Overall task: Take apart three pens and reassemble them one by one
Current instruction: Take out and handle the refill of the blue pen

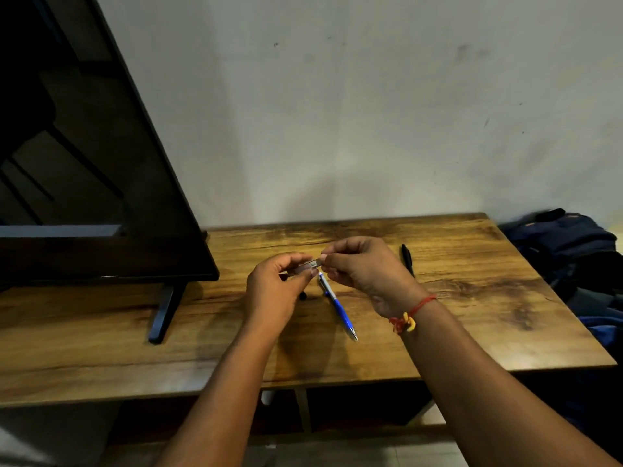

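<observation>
- Wooden table [472, 315] with a strong grain stands against a pale, scuffed wall [337, 112]; everything happens over its middle.
- Both of the person's forearms reach in from six o'clock, and the hands meet above the tabletop.
- The left hand [273, 291] has its fingers curled, with thumb and fingertips pinching one end of a grey pen [308, 266].
- The right hand [364, 267] pinches the other end of that pen, fingers bent close together; a red and yellow thread [409, 316] is tied round its wrist.
- The grey pen lies roughly level between the two hands, running from nine to three o'clock, lifted off the wood. A small printed label shows on it. Whether it is whole or partly undone I cannot tell, as the fingers cover both ends.
- A blue pen [338, 310] lies on the table just below the hands, its tip pointing toward five o'clock.
- A black pen [407, 259] lies at three o'clock of the right hand, close to it but apart.
- A small dark piece [303, 295] sits on the wood by the left hand, at nine o'clock of the blue pen; what it is I cannot tell.
- A large dark screen [84, 180] fills the nine to eleven o'clock side, one foot [165, 311] of its stand resting on the table.
- A blue bag [569, 251] slumps past the table's edge at three o'clock.
</observation>
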